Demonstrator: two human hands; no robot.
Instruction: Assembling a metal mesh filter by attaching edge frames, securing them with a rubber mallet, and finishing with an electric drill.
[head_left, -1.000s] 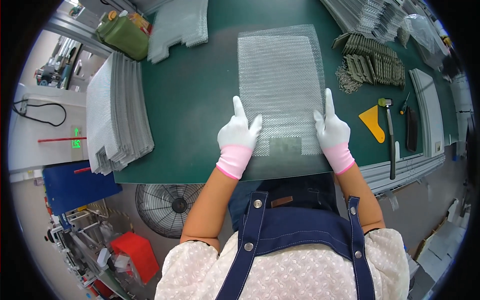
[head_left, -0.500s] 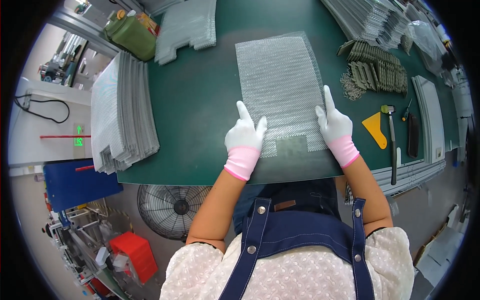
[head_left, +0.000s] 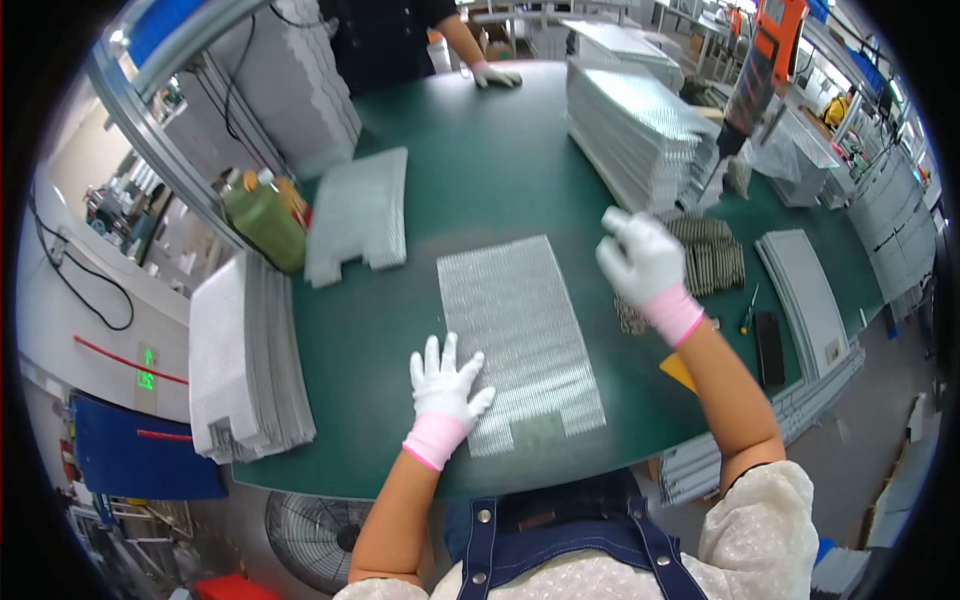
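Note:
A silvery mesh sheet [head_left: 520, 330] with a notch in its near edge lies on the green tabletop [head_left: 480, 190]. My left hand [head_left: 445, 382], in a white glove with a pink cuff, rests at its left edge with the fingers spread. Up and to the right, my right hand [head_left: 642, 258], gloved alike, is raised beyond the sheet. Its thumb stands apart from the half-bent fingers, and I see nothing between them. Beside and partly behind it are a row of olive-brown slotted pieces [head_left: 712, 255] and a heap of small metal parts [head_left: 630, 318].
An orange and black power screwdriver [head_left: 765, 65] hangs at upper right, over a stack of silvery panels [head_left: 640, 125]. More mesh stacks [head_left: 245, 350] stand left, near a green jerrycan [head_left: 265, 220]. A yellow scraper [head_left: 679, 372] shows by my right forearm. Across the table rests another person's gloved hand [head_left: 495, 75].
My right hand has left the sheet's right edge and moved up and right. My left hand's fingers have spread. The view has tilted up, bringing in the other person and the hanging screwdriver.

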